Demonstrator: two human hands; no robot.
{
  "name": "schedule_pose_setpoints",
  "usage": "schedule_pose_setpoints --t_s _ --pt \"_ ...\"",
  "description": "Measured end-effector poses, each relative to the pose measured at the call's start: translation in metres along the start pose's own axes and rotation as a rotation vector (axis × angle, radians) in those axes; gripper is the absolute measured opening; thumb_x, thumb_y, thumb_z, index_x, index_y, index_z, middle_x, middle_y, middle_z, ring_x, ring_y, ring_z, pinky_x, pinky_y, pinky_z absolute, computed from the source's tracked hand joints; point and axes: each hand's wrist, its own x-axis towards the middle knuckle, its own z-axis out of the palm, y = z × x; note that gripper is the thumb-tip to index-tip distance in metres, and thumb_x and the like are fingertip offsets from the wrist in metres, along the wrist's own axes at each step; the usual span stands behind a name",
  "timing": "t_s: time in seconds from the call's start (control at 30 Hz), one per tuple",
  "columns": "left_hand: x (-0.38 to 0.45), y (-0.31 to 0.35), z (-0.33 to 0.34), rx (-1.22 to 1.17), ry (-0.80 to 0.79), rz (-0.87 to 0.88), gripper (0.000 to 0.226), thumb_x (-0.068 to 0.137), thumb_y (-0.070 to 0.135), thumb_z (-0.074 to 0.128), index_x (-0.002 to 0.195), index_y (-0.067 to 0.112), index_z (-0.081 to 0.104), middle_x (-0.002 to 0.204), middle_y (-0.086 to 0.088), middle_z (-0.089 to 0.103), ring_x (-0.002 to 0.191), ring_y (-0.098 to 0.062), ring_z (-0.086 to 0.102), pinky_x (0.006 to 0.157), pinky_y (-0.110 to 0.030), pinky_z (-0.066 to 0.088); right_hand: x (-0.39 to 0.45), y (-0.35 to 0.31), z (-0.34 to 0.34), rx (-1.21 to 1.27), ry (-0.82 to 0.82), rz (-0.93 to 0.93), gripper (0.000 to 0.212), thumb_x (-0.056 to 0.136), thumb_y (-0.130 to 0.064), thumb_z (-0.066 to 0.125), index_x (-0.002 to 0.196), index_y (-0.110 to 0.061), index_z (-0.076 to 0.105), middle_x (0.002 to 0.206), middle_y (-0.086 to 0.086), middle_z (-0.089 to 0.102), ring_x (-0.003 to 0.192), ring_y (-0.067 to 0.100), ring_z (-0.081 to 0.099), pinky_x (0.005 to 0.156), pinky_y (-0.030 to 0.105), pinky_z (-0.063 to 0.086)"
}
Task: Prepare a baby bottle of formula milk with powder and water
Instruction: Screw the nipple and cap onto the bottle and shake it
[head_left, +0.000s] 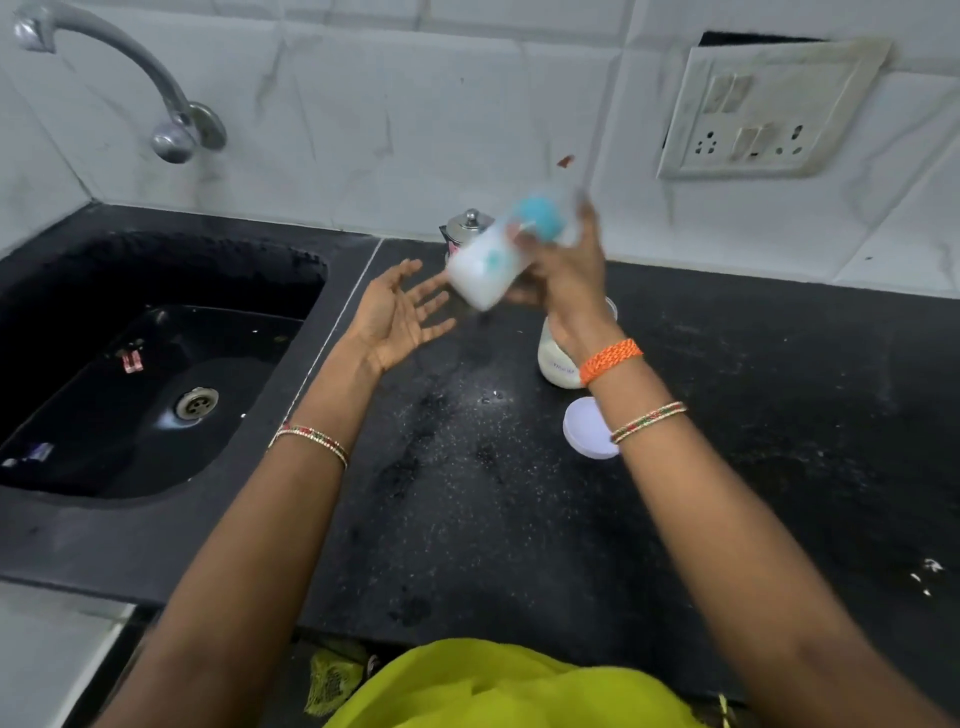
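A single head-worn wide-angle view looks forward and down from close above the black speckled stone counter (467, 493), facing the white marble-tiled wall (363, 104); both forearms reach in from the bottom edge, the dark sunken sink (78, 467) lying far left of the right hand's (566, 275) grip

Just below the right hand (558, 270) gripping the blurred bottle (493, 265), a jar of powder (556, 364) and a white lid (589, 428) block the counter (753, 415). Behind the grip stands a steel pot (465, 228). Left of it, past the open left hand (400, 317), bare counter runs to the sink (156, 364).
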Motion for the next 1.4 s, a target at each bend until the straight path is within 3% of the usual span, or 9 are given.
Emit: schedule_pose_setpoints --t_s 0.07,0.2,0.37,0.47,0.63,0.77,0.93,1.2,1.4 --pt "0.0 -0.001 -0.006 0.017 0.009 0.01 0.019 0.098 0.032 0.033 0.102 0.025 0.05 0.113 -0.003 0.063 0.105 -0.019 0.057 0.09 -0.045 0.048 0.007 0.003 -0.001 0.174 0.157 -0.004 0.082 0.082 -0.011 0.072 0.142 -0.032 0.021 0.134 0.013 0.052 0.11 0.035 0.063 0.058 0.04 0.058" --pt "-0.003 -0.004 -0.007 0.029 -0.02 -0.014 0.023 0.096 0.029 0.034 0.105 0.02 0.053 0.109 -0.004 0.064 0.093 -0.02 0.064 0.078 -0.039 0.054 -0.006 0.0 0.0 -0.273 -0.238 0.027 0.086 0.072 -0.01 0.08 0.141 -0.03 0.032 0.119 0.007 0.064 0.095 0.024 0.069 0.062 0.038 0.058" --pt "-0.005 -0.002 -0.013 0.009 -0.037 -0.009 0.033 0.097 0.028 0.032 0.118 0.019 0.056 0.111 0.001 0.069 0.101 -0.017 0.066 0.08 -0.038 0.057 -0.009 0.0 0.012 0.128 0.236 -0.205 0.09 0.076 -0.006 0.077 0.141 -0.032 0.022 0.135 0.012 0.049 0.11 0.027 0.06 0.074 0.055 0.058" --pt "-0.004 -0.003 -0.009 0.044 -0.029 -0.006 0.028 0.096 0.026 0.037 0.112 0.017 0.058 0.103 0.0 0.07 0.094 -0.018 0.065 0.074 -0.035 0.058 -0.018 0.004 0.005 -0.199 -0.083 -0.075 0.083 0.072 -0.003 0.079 0.137 -0.03 0.033 0.125 0.013 0.059 0.102 0.026 0.066 0.071 0.043 0.06" --pt "-0.004 -0.004 -0.015 -0.033 -0.058 0.012 0.029 0.091 0.031 0.045 0.113 0.019 0.06 0.119 -0.001 0.065 0.11 -0.02 0.06 0.09 -0.042 0.051 -0.009 -0.001 0.008 0.343 0.454 -0.101 0.07 0.081 -0.01 0.073 0.133 -0.02 0.028 0.129 0.013 0.052 0.109 0.034 0.063 0.067 0.053 0.059" --pt "-0.004 -0.003 -0.006 -0.047 -0.099 -0.001 0.032 0.082 0.035 0.055 0.108 0.018 0.063 0.114 -0.003 0.064 0.102 -0.022 0.06 0.088 -0.041 0.049 -0.027 0.007 0.016 -0.049 0.1 0.05 0.071 0.079 -0.009 0.075 0.135 -0.025 0.034 0.122 0.009 0.058 0.097 0.026 0.068 0.055 0.038 0.059" --pt "-0.008 -0.004 -0.004 -0.009 -0.189 -0.027 0.046 0.082 0.038 0.053 0.123 0.017 0.054 0.122 -0.005 0.059 0.108 -0.022 0.058 0.095 -0.046 0.047 -0.017 0.002 0.022 0.081 0.293 -0.173 0.08 0.077 -0.011 0.074 0.137 -0.031 0.026 0.132 0.012 0.051 0.111 0.029 0.061 0.078 0.053 0.058" --pt "-0.023 -0.005 0.002 0.118 -0.51 -0.264 0.069 0.074 0.044 0.069 0.129 0.007 0.049 0.114 -0.023 0.062 0.084 -0.033 0.07 0.056 -0.03 0.059 -0.018 0.009 -0.005 -0.185 -0.264 -0.071 0.079 0.075 -0.001 0.065 0.139 -0.037 0.035 0.117 0.0 0.057 0.101 0.017 0.061 0.078 0.03 0.055" --pt "-0.018 -0.015 0.008 0.044 -0.397 -0.122 0.053 0.084 0.021 0.056 0.133 0.008 0.041 0.113 -0.013 0.057 0.087 -0.022 0.064 0.068 -0.029 0.056 -0.014 0.019 -0.011 -0.502 -0.242 -0.097 0.117 0.073 -0.021 0.078 0.149 -0.038 -0.009 0.147 -0.002 0.037 0.124 0.019 0.054 0.1 0.047 0.049"
